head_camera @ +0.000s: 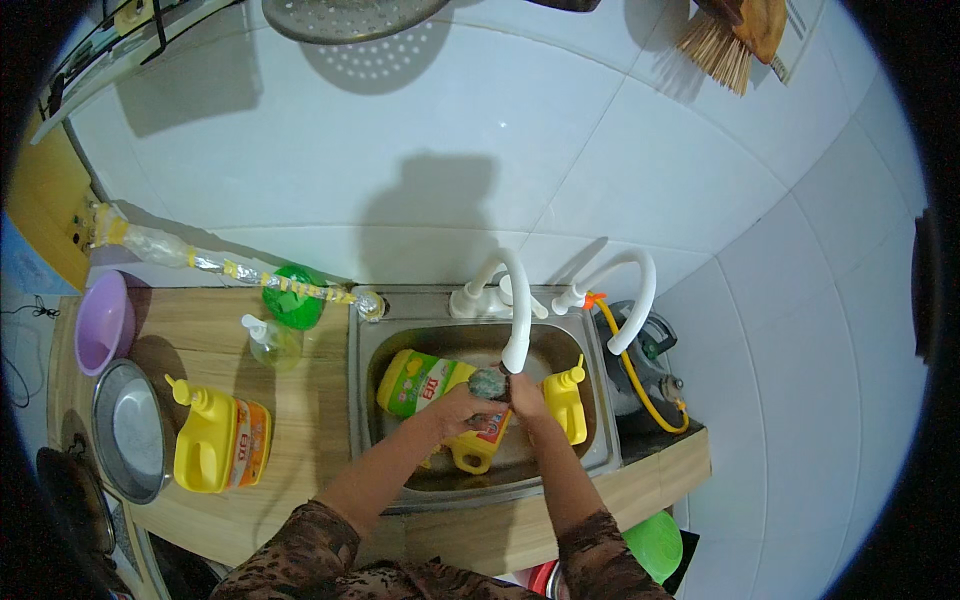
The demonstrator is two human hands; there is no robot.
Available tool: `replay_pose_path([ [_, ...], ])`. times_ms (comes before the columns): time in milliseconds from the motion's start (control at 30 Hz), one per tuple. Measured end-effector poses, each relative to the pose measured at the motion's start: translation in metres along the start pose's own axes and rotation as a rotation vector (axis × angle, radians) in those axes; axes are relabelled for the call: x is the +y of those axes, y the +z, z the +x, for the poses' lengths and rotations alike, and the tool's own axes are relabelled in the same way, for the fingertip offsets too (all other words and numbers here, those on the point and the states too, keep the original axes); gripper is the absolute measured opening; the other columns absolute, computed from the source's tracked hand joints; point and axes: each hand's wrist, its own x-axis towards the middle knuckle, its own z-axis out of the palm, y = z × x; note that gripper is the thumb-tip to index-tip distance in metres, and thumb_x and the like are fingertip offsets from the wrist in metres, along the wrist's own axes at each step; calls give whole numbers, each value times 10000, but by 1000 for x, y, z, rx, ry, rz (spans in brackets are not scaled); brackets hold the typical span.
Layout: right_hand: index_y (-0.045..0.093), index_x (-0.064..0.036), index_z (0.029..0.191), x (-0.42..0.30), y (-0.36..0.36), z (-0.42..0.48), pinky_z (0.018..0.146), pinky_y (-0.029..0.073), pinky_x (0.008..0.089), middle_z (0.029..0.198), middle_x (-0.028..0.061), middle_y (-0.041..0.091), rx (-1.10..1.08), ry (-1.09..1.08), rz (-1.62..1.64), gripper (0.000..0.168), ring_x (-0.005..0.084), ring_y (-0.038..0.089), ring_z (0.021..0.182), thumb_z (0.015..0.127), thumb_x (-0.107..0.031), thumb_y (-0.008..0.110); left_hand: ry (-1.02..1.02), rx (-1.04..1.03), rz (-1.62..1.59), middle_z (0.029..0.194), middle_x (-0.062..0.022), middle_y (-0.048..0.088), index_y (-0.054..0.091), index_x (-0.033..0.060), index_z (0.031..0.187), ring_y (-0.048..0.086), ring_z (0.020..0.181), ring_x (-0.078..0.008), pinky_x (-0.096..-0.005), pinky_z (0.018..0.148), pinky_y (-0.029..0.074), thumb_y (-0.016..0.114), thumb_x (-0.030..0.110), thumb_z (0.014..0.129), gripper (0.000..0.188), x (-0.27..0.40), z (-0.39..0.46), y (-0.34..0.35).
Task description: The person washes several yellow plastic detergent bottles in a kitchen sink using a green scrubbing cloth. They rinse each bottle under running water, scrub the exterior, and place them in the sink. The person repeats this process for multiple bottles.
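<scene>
Both of my hands are over a stainless-steel sink (363, 420), just under the white faucet spout (517, 330). My left hand (459, 411) grips a grey-green scouring pad (487, 382). Against it is my right hand (528, 397), its fingers bent around something dark that is mostly hidden. Below the hands, a yellow plastic detergent jug with a green label (424, 384) lies on its side. A yellow jug part with a loop handle (474, 459) shows under my left hand; whether it is a separate jug is unclear. To the right is a yellow pump bottle (566, 409).
Left on the wooden counter (315, 420) are a yellow pump jug (214, 442), clear soap dispenser (274, 343), green bowl (294, 296), metal basin (129, 431) and purple basin (105, 322). A second white faucet (637, 300) and dark gas cylinder (637, 360) with yellow hose stand right.
</scene>
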Motion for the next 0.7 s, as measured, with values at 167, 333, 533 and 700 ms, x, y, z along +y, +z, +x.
replay_pose_path([
  [167, 389, -58, 1164, -28, -4, -48, 888, 358, 364, 1101, 193, 450, -103, -699, -882, 527, 338, 436, 1038, 672, -65, 578, -119, -61, 92, 533, -29, 452, 526, 80, 673, 384, 403, -111, -249, 361, 271, 635, 34, 676, 119, 6, 11, -13],
  [333, 421, -32, 1103, -55, 14, -58, 794, 427, 369, 1009, 181, 483, -155, -998, -1146, 440, 319, 509, 933, 682, -61, 543, -335, -188, 571, 515, -9, 411, 517, 96, 693, 361, 386, -116, -238, 343, 280, 591, 14, 653, 117, 13, 18, -3],
  [533, 430, -16, 843, -33, 19, -42, 530, 475, 320, 749, 142, 555, 27, -795, -1391, 176, 265, 585, 652, 691, -44, 513, 353, -105, 1298, 640, -109, 560, 542, 24, 801, 556, 538, -236, -322, 458, 453, 573, 115, 682, 153, 4, 36, -10],
  [700, 427, -25, 767, -24, 24, -33, 455, 467, 313, 614, 124, 556, 103, -724, -1400, 123, 253, 583, 540, 695, -50, 523, 203, 119, 1452, 853, -156, 601, 521, 40, 975, 585, 788, -307, -394, 654, 469, 513, 240, 739, 309, 16, 22, 0],
])
